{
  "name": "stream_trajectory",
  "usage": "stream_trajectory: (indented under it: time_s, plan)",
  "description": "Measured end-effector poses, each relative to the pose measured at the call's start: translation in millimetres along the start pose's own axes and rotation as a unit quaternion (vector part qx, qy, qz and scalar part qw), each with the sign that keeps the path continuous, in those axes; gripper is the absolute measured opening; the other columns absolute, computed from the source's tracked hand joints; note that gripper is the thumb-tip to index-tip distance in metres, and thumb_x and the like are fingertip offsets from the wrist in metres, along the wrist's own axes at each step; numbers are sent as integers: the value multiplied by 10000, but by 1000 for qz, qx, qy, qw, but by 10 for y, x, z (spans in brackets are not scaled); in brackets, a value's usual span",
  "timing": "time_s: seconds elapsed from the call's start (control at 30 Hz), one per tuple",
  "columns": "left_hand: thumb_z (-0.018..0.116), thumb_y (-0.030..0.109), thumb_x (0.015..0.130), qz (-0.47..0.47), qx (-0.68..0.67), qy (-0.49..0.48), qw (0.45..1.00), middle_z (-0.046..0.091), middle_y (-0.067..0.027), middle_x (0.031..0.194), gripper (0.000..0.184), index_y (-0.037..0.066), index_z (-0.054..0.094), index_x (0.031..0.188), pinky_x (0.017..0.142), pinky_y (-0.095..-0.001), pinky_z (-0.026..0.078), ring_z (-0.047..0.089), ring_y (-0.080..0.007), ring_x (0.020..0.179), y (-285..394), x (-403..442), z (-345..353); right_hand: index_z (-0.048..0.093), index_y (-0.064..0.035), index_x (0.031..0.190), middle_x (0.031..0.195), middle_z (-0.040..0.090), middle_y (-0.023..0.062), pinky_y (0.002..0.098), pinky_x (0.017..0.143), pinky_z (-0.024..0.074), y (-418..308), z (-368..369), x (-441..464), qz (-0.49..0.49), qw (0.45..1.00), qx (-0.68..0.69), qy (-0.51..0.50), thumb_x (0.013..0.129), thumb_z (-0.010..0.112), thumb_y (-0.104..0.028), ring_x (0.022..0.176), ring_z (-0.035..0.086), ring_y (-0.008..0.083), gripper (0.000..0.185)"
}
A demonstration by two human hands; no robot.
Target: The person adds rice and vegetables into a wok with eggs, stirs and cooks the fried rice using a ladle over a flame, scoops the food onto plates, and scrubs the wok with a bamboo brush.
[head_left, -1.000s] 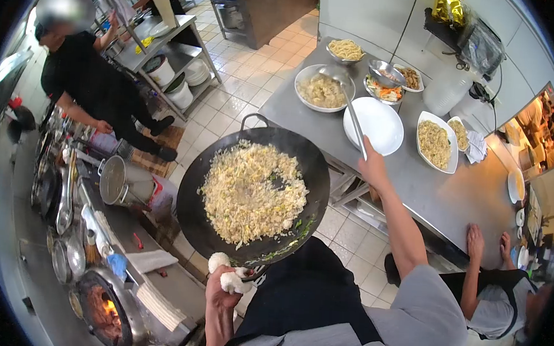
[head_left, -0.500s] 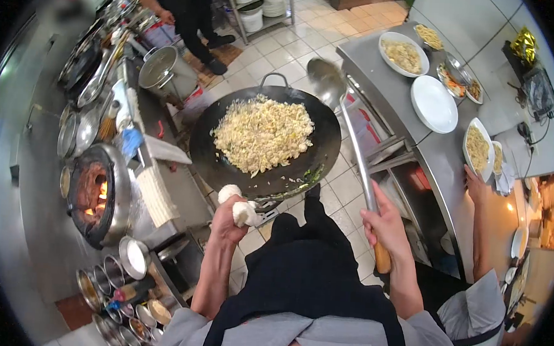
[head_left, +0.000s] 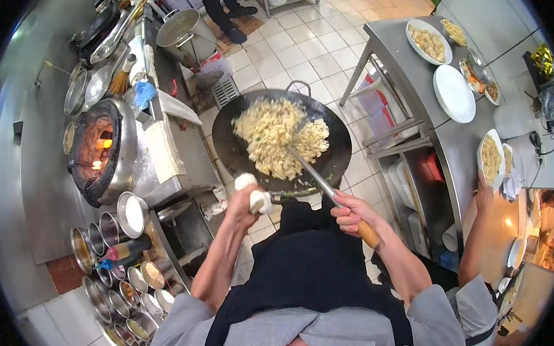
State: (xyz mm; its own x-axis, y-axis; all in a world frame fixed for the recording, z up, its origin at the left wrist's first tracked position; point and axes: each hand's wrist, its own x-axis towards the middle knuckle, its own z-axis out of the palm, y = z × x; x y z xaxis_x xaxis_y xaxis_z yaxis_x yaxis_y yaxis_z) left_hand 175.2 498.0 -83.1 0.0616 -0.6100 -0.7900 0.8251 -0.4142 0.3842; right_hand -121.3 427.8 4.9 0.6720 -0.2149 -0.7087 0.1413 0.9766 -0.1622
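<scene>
My left hand (head_left: 244, 206) is closed round a white cloth (head_left: 260, 202) at the near edge of a big black wok (head_left: 228, 146), which hangs in front of me above the tiled floor. In my right hand (head_left: 355, 216) is a long metal ladle (head_left: 316, 177), gripped near its wooden handle. The ladle's bowl is hidden in the fried rice (head_left: 273, 131), which looks blurred by motion. Some green bits lie near the wok's near rim.
Flames burn in a stove (head_left: 94, 146) at the left, with metal containers (head_left: 132, 215) below it. A steel counter (head_left: 400, 69) on the right holds an empty white plate (head_left: 454, 94) and filled dishes. A co-worker's hand (head_left: 484, 193) touches a rice dish (head_left: 491, 161). Another person's legs (head_left: 220, 4) show behind.
The view has turned away from the counter, leftward towards the stove. My right hand has brought the ladle from the counter into the wok's rice. A co-worker's hand has reached the rice dish.
</scene>
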Motion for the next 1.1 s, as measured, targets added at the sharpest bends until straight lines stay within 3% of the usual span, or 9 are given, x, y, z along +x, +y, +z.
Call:
stream_trajectory:
  time_s: [0.1, 0.27, 0.43, 0.7, 0.83, 0.93, 1.03, 1.07, 1.1]
  plan:
    - [594, 37, 843, -64, -62, 1, 996, 597, -66, 768, 166, 71, 515, 985, 527, -402, 576, 645, -221, 610, -246, -181, -181, 445, -221, 1349, 620, 380, -63, 188, 308, 333, 207, -49, -129, 35, 996, 72, -25, 1070, 420, -259, 383, 356, -6, 283]
    - [582, 52, 835, -84, -23, -33, 996, 622, -126, 767, 131, 27, 531, 953, 579, -433, 578, 693, -299, 688, -340, -449, 111, 409, -207, 1439, 629, 370, -62, 193, 307, 348, 333, -88, -660, 0, 990, 137, -31, 1071, 414, -237, 379, 347, -5, 370]
    - [600, 47, 796, -78, 18, -109, 991, 614, -158, 800, 288, 16, 470, 1052, 567, -457, 576, 693, -335, 729, -195, -515, 723, 414, -213, 1455, 629, 351, -59, 206, 304, 337, 240, 104, -1340, -128, 979, 156, 8, 1052, 449, -194, 374, 339, 9, 405]
    - [578, 59, 798, -40, 44, -249, 967, 647, -183, 804, 284, 5, 476, 1057, 555, -449, 566, 696, -332, 711, -143, -246, 1763, 415, -165, 1448, 598, 382, -58, 208, 269, 309, -244, 160, -2256, -425, 897, 110, 47, 997, 505, -136, 340, 326, 19, 461]
    - [597, 50, 772, -15, 74, -258, 963, 558, -133, 783, 316, 13, 434, 1040, 613, -468, 573, 653, -321, 679, -124, -197, 2089, 394, -172, 1450, 615, 378, -56, 213, 297, 326, -794, -130, -2376, -485, 853, 52, 186, 972, 517, -89, 369, 352, 30, 501]
    - [594, 46, 763, -20, 85, -236, 968, 555, -134, 790, 324, 13, 426, 1038, 627, -474, 573, 648, -318, 680, -115, -284, 2097, 358, -149, 1499, 651, 464, -19, 259, 342, 377, -1263, -421, -2302, -476, 821, -72, 307, 913, 549, -50, 392, 420, 77, 624]
    - [584, 56, 777, -23, 65, -207, 976, 643, -188, 786, 289, -4, 476, 1038, 563, -442, 567, 690, -341, 690, -186, -226, 1815, 307, -114, 1540, 722, 556, 41, 304, 383, 416, -1427, -1131, -1905, -441, 660, -332, 509, 861, 574, -43, 417, 481, 124, 733]
    - [585, 58, 776, -36, 64, -190, 979, 641, -189, 790, 297, 0, 470, 1043, 563, -438, 570, 689, -343, 691, -182, -235, 1712, 285, -87, 1545, 825, 658, 155, 396, 519, 513, -1380, -1141, -1861, -411, 602, -383, 567, 844, 573, -56, 548, 631, 268, 758]
    - [586, 59, 776, -50, 64, -172, 982, 640, -190, 793, 304, 4, 464, 1048, 563, -434, 574, 688, -345, 692, -185, -257, 1620, 284, -92, 1545, 857, 664, 191, 424, 582, 523, -1357, -1366, -1792, -420, 523, -444, 593, 849, 564, -52, 619, 649, 315, 751]
